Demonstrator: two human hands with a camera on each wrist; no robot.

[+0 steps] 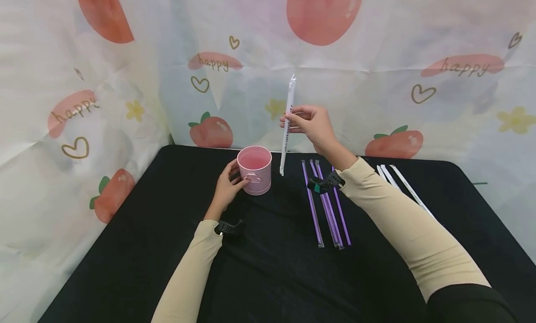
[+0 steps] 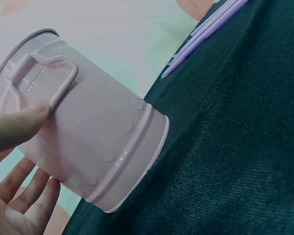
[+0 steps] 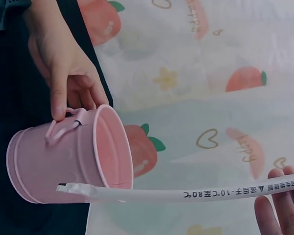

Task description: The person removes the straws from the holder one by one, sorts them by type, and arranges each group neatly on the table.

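A small pink metal bucket (image 1: 260,183) stands upright on the black-covered table, its mouth facing up. My left hand (image 1: 226,189) holds it from the left side, thumb on the small side handle (image 2: 68,88) and fingers round the wall. Up in the air to the right of the bucket, my right hand (image 1: 313,125) pinches a white paper-wrapped straw (image 1: 290,97) near its middle. The straw hangs almost upright, slightly tilted, and printed text runs along its wrapper. Its lower end is beside the bucket's rim, apart from it in the head view.
Several purple straws (image 1: 311,204) in clear wrappers lie on the table below my right forearm. Further right, several white wrapped straws (image 1: 406,183) are partly hidden by the sleeve. A printed cloth backdrop (image 1: 251,16) rises behind the table's far edge.
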